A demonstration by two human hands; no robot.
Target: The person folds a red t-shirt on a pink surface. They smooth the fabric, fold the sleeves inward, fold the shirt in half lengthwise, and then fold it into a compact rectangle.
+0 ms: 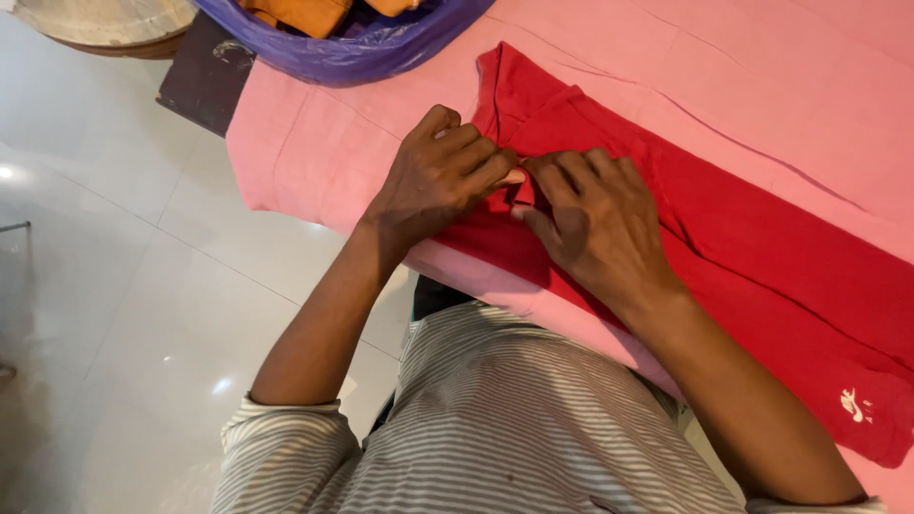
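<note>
Two hands meet: your left hand (440,176) and right hand (595,219) both pinch the red garment (762,247), its length stretching rightward across the pink-covered table (314,152).

The garment (743,247) lies flat on the cloth (314,152) that covers the table. Both hands rest on the garment's near end, left hand (438,176) just left of right hand (595,224), their fingers (495,167) touching at a fold. The bag (352,48) sits on the cloth behind the hands, with folded clothes (305,14) in it. The floor (124,314) lies left of the table.
</note>
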